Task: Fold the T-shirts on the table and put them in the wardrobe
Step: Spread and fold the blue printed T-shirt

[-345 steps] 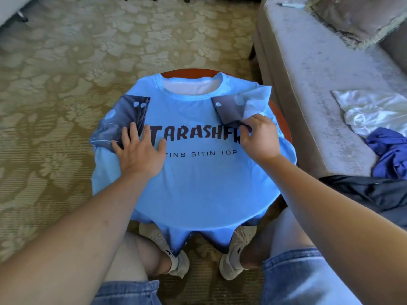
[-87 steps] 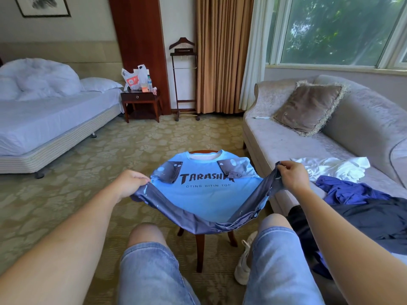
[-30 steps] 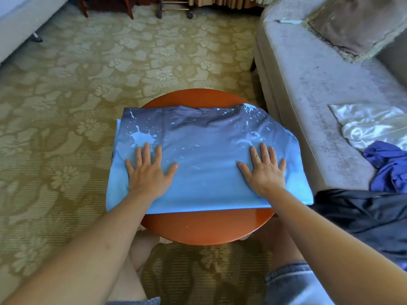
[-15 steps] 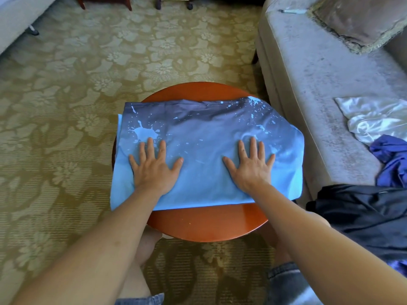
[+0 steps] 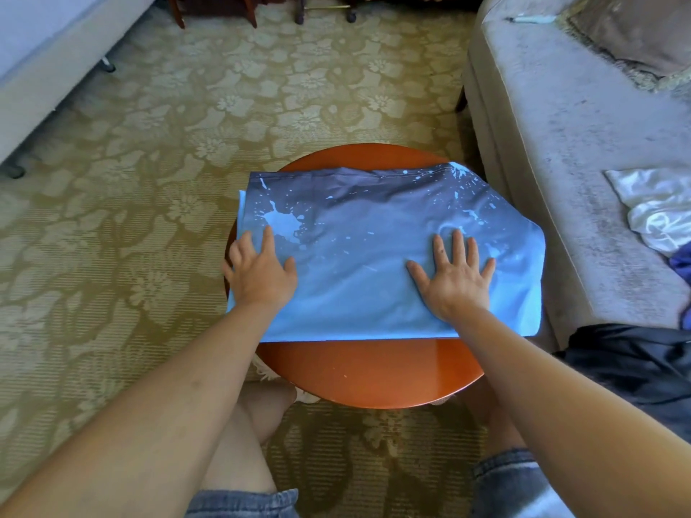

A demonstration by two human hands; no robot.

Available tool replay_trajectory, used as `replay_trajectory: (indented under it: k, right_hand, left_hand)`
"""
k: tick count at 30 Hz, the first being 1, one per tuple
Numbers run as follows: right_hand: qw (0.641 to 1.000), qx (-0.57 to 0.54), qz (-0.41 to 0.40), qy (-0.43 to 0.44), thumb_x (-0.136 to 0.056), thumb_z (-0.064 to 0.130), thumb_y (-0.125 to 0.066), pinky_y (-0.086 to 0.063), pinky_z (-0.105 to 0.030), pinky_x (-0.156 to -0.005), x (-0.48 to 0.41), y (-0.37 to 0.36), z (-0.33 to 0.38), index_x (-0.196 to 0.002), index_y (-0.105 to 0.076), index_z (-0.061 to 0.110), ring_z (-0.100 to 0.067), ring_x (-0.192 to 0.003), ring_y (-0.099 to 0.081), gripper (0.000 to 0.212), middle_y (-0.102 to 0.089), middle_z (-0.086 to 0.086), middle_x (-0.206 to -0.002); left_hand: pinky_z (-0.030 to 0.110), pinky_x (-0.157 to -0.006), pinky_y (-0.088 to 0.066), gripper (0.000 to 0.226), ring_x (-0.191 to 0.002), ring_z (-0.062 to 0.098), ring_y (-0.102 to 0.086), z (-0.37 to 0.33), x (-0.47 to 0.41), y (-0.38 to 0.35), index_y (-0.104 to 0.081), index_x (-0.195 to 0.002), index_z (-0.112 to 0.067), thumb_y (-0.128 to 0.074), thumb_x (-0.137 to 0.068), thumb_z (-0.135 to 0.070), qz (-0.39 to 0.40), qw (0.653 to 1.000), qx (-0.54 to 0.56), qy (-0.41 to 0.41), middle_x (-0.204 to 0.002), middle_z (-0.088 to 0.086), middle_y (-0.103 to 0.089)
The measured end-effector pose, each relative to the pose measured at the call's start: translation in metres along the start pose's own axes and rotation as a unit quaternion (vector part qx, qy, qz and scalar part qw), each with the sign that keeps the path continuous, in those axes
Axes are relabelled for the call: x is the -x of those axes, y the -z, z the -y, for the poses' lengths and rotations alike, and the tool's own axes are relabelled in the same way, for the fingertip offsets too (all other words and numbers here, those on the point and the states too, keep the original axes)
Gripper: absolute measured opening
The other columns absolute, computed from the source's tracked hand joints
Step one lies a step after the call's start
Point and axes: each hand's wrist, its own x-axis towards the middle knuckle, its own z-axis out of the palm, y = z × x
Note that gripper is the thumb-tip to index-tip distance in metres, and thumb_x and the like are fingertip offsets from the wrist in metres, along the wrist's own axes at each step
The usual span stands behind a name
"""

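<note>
A light-blue T-shirt [image 5: 359,256] with a dark, paint-splattered hem lies folded in half on the round red-brown table [image 5: 366,372], its hem edge at the far side. My left hand [image 5: 261,271] rests flat on the shirt's left end, fingers straight and reaching over the left edge. My right hand [image 5: 454,274] presses flat on the right part, fingers spread. The shirt's right end hangs slightly past the table rim. The wardrobe is out of view.
A grey sofa [image 5: 561,117] stands close on the right with a white garment [image 5: 658,207], a dark blue one [image 5: 682,263] and a black one [image 5: 632,364] on it. A bed edge [image 5: 48,69] is at far left. Patterned carpet lies around the table.
Over the last second both hands slid outward across the folded shirt, the left one to its left edge, the right one toward the right. Earlier the hem was lifted and folded over the chest print.
</note>
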Motion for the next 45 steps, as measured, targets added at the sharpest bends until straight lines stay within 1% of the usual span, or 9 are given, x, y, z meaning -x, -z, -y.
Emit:
replay_trajectory:
  k: [5, 10, 19, 26, 30, 32, 36, 40, 45]
  right_hand:
    - [1.0, 0.009, 0.003, -0.007, -0.088, 0.077, -0.013, 0.0, -0.058, -0.117, 0.006, 0.002, -0.013, -0.154, -0.01, 0.032, -0.024, -0.15, 0.005, 0.081, 0.003, 0.0, -0.164]
    - [1.0, 0.008, 0.007, -0.011, -0.087, 0.077, -0.012, 0.0, -0.058, -0.117, 0.007, 0.003, -0.016, -0.155, -0.009, 0.032, -0.025, -0.15, 0.006, 0.081, 0.003, 0.0, -0.164]
    - [0.999, 0.025, 0.017, -0.011, -0.087, 0.077, -0.009, 0.0, -0.058, -0.118, 0.006, 0.003, -0.015, -0.155, -0.006, 0.032, -0.025, -0.15, 0.007, 0.082, 0.006, 0.0, -0.163]
    - [0.998, 0.044, 0.023, -0.028, -0.087, 0.077, -0.011, -0.001, -0.056, -0.118, 0.004, 0.003, -0.012, -0.155, -0.006, 0.034, -0.023, -0.15, 0.007, 0.08, 0.006, 0.002, -0.163]
    - [0.998, 0.052, 0.028, -0.033, -0.087, 0.077, -0.011, -0.001, -0.056, -0.118, 0.004, 0.003, -0.011, -0.155, -0.005, 0.034, -0.022, -0.15, 0.007, 0.081, 0.006, 0.002, -0.163]
    - [0.998, 0.052, 0.028, -0.034, -0.087, 0.077, -0.011, -0.001, -0.056, -0.118, 0.004, 0.003, -0.007, -0.155, -0.005, 0.033, -0.022, -0.15, 0.007, 0.081, 0.006, 0.002, -0.163]
    - [0.998, 0.054, 0.026, -0.022, -0.088, 0.076, -0.012, -0.001, -0.057, -0.118, 0.001, 0.001, 0.013, -0.155, -0.005, 0.032, -0.023, -0.149, 0.007, 0.08, 0.006, 0.001, -0.163]
    - [0.998, 0.051, 0.028, -0.007, -0.089, 0.076, -0.011, 0.002, -0.059, -0.117, 0.0, -0.003, 0.045, -0.155, -0.004, 0.032, -0.025, -0.149, 0.008, 0.08, 0.008, -0.001, -0.163]
    - [0.995, 0.031, 0.088, 0.023, -0.087, 0.079, -0.015, 0.005, -0.06, -0.116, 0.005, 0.0, 0.083, -0.155, 0.003, 0.03, -0.029, -0.149, 0.014, 0.087, 0.016, -0.003, -0.162]
  left_hand:
    - [0.049, -0.108, -0.028, 0.075, -0.14, 0.034, -0.023, -0.001, 0.005, 0.008, -0.01, -0.155, -0.023, -0.049, -0.096, -0.047, 0.037, 0.997, 0.034, 0.064, -0.152, 0.014, -0.025]
    - [0.036, -0.082, -0.04, 0.096, -0.122, 0.036, -0.049, -0.005, -0.006, 0.017, -0.012, -0.153, -0.023, -0.074, -0.081, -0.036, 0.054, 0.96, 0.227, 0.152, -0.141, 0.015, -0.039]
    - [0.046, -0.092, -0.051, 0.09, -0.116, 0.033, -0.056, 0.035, -0.033, 0.036, -0.021, -0.151, -0.022, -0.075, -0.08, -0.012, 0.136, 0.937, 0.296, 0.124, -0.141, 0.008, -0.05]
    - [0.034, -0.089, -0.045, 0.11, -0.126, 0.024, -0.049, 0.034, -0.045, 0.038, 0.009, -0.155, -0.027, -0.073, -0.085, -0.011, 0.194, 0.907, 0.369, 0.068, -0.152, -0.002, -0.035]
    - [0.03, -0.081, -0.049, 0.084, -0.092, 0.01, -0.055, 0.037, -0.046, 0.039, -0.009, -0.155, -0.037, -0.06, -0.094, -0.008, 0.208, 0.92, 0.328, -0.049, -0.149, -0.008, -0.038]
    - [0.014, -0.066, -0.044, 0.062, -0.077, 0.002, -0.048, 0.044, -0.045, 0.034, -0.028, -0.152, -0.032, -0.05, -0.1, -0.008, 0.178, 0.937, 0.287, -0.088, -0.156, -0.003, -0.031]
    - [0.018, -0.042, -0.034, 0.036, -0.053, 0.017, -0.04, 0.066, -0.049, 0.023, -0.058, -0.133, -0.013, -0.044, -0.101, -0.004, 0.152, 0.943, 0.289, -0.059, -0.132, 0.012, -0.056]
    - [0.027, -0.059, -0.04, 0.034, -0.066, 0.023, -0.05, 0.087, -0.06, 0.042, -0.061, -0.129, -0.014, -0.054, -0.097, -0.005, 0.147, 0.937, 0.318, -0.008, -0.101, 0.013, -0.061]
    - [0.03, -0.097, -0.04, 0.048, -0.115, 0.02, -0.053, 0.095, -0.066, 0.097, -0.057, -0.134, -0.016, -0.067, -0.088, -0.004, 0.153, 0.923, 0.354, -0.003, -0.132, 0.007, -0.055]
